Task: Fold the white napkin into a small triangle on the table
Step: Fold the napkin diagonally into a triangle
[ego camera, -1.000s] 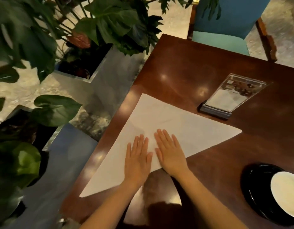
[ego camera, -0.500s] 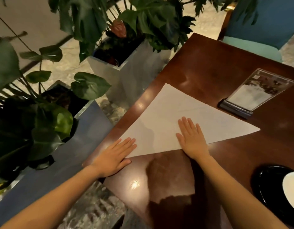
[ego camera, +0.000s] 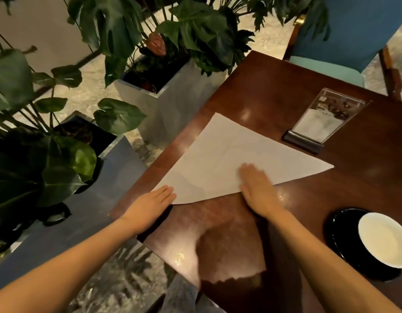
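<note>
Left hand [ego camera: 150, 203], flat and open, fingertips at the near-left corner of the white napkin [ego camera: 229, 163]; right hand [ego camera: 257, 190], flat, blurred, pressing its near edge. Napkin: large triangle spread beyond both hands on the table [ego camera: 274, 86].

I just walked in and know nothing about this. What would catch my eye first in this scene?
A large white napkin, folded into a big triangle, lies flat on the dark wooden table. Two bare hands press on it: the left hand at its near-left corner, the right hand on its near edge. Leafy green plants in planter boxes crowd the left side, and a white dish on a black saucer sits at the right.
</note>
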Tool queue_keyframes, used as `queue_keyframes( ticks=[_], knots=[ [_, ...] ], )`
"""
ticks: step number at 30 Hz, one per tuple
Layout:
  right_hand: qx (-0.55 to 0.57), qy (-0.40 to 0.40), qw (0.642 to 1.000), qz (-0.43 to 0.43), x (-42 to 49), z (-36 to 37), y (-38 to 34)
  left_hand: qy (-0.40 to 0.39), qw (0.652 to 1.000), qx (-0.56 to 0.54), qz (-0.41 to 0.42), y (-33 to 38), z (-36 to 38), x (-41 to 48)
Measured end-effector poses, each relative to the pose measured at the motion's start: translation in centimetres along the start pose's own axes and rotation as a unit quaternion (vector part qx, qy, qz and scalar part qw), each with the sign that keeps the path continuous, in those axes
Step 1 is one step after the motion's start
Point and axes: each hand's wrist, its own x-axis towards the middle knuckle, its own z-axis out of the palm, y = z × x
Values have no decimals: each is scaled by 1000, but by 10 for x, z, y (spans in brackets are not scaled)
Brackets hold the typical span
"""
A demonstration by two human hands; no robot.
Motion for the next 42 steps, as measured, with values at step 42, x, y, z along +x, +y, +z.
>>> queue_keyframes(
  ticks=[42],
  knots=[
    [164, 112, 916, 348, -21, 6, -24, -38, 847, -432, -306, -45, 1, 314]
  ],
)
